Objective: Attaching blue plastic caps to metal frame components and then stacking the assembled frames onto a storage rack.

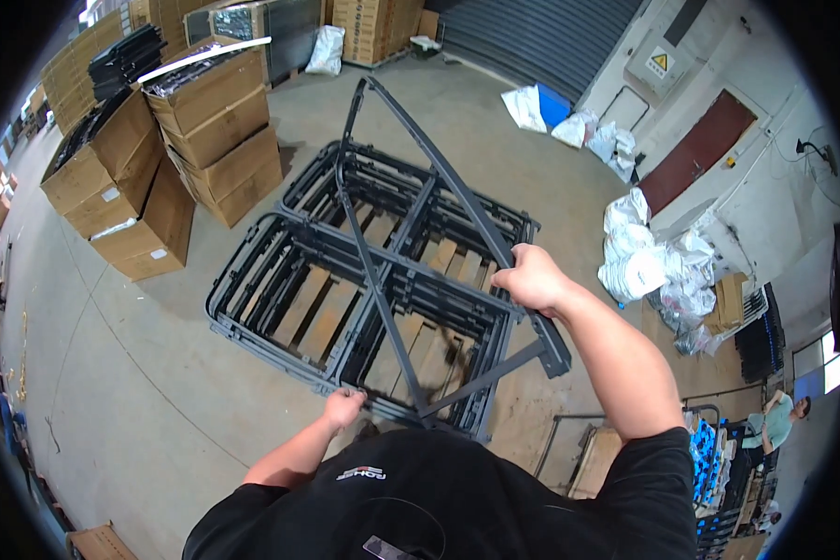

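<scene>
Right hand [532, 277] clamped around upper bar of dark metal frame [420, 196], lifted and tilted above stack of frames [280, 308]. Left hand [343, 408] closed on lower corner of same frame, near body. Stack resting on wooden pallet [322, 313] on concrete floor [131, 373]. Cardboard boxes [210, 131] piled at upper left.

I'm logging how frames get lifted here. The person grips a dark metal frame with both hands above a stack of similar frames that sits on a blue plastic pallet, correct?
Not quite: in the head view the stack of frames lies on a wooden pallet, not a blue plastic one. The rest holds: left hand and right hand both grip the dark metal frame.
</scene>
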`<state>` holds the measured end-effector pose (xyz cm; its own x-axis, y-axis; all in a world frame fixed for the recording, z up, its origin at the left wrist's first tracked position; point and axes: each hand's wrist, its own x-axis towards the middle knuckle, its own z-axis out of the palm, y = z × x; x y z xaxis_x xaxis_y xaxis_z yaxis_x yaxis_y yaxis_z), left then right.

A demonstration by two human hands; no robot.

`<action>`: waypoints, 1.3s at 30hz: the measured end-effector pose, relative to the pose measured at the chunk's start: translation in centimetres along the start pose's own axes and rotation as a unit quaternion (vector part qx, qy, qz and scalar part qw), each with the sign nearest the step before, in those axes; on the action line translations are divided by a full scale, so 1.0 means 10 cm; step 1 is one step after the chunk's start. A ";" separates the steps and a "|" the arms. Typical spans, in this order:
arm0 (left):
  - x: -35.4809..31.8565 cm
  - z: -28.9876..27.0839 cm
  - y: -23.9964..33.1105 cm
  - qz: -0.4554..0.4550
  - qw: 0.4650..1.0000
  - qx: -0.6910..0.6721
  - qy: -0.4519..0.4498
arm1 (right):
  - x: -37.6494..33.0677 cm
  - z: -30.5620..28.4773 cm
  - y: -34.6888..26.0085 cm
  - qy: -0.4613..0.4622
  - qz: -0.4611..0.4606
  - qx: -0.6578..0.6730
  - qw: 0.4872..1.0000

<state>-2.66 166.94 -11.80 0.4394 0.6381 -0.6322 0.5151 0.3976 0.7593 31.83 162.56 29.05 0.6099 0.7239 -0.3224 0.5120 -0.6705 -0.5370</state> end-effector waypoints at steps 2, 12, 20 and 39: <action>0.05 0.01 0.02 -0.009 1.000 -0.009 -0.017 | -0.32 -0.14 0.08 -0.006 0.010 0.008 1.000; 0.17 0.33 0.16 -0.047 0.993 -0.029 -0.108 | -1.74 -0.74 0.71 0.000 0.038 -0.099 0.994; 0.10 0.89 0.38 -0.065 0.986 0.003 -0.153 | -2.85 -0.68 2.03 0.062 0.110 -0.052 0.991; -0.88 3.83 3.92 0.044 0.842 -0.443 -0.306 | -4.45 -0.07 4.54 0.133 0.107 -0.030 0.985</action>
<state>41.83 151.64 17.60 0.8830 0.3400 -0.3235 -0.1713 0.8752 0.4523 28.32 99.77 19.55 0.8404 0.5021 -0.2040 0.3845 -0.8177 -0.4285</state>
